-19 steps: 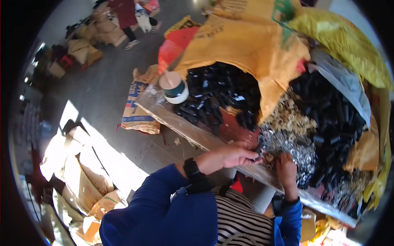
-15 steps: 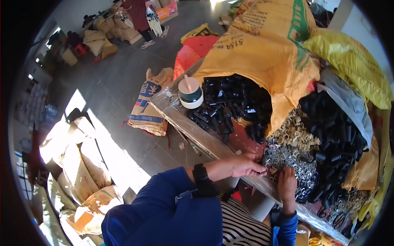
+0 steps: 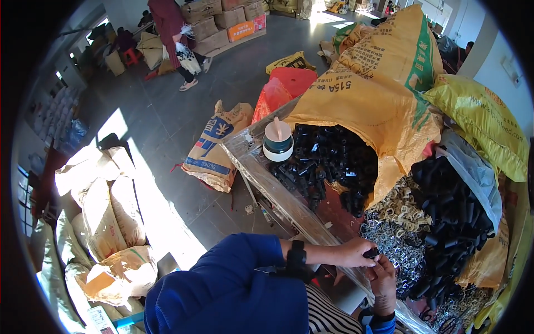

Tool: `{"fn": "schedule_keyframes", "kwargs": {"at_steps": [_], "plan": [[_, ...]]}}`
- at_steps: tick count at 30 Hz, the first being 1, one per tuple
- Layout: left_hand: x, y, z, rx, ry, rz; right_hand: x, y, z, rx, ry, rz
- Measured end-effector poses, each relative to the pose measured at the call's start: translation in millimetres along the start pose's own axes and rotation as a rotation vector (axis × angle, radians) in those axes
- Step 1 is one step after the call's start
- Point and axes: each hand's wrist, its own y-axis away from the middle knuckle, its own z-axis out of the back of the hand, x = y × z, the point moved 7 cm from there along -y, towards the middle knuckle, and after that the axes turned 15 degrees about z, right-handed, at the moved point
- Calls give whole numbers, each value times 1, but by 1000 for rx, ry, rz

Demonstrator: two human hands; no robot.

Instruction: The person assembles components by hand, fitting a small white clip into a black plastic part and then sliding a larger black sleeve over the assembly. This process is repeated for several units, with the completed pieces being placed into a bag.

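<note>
My left hand [image 3: 354, 253] reaches over the table's near edge and is closed on a small black plastic part [image 3: 371, 253]. Just beside it, my right hand [image 3: 382, 278] has its thumb and fingers pinched together at the part's lower end; whatever lies between those fingertips is hidden. Both hands meet in front of a heap of small silvery metal pieces [image 3: 401, 245]. Behind that lie beige clip-like pieces [image 3: 406, 209], with black tube-shaped parts [image 3: 453, 200] to their right. More black plastic parts [image 3: 334, 153] spill from a large orange-yellow sack [image 3: 367, 100].
A lidded jar [image 3: 278, 146] stands near the table's left edge [image 3: 278, 192]. Beyond this edge a printed sack [image 3: 217, 147] rests on the floor. Filled sacks [image 3: 105, 217] crowd the lower left. A person in dark red [image 3: 167, 28] walks at the far left, carrying a white bundle.
My hands have come together at the black part, the right moving toward the left. My view has shifted, so the table appears lower. The person in dark red has moved left in view.
</note>
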Motion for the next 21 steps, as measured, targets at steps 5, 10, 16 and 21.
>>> {"fn": "schedule_keyframes", "kwargs": {"at_steps": [5, 10, 16, 21], "plan": [[0, -1, 2, -91, -88, -64, -6, 0, 0, 49, -137, -40], [2, 1, 5, -131, -151, -30, -15, 4, -3, 40, -310, -83], [-6, 7, 10, -237, -198, -118, -17, 4, -3, 20, -398, -97], [-5, 6, 2, -248, -230, -133, -20, 10, 4, -6, -422, -69]]}}
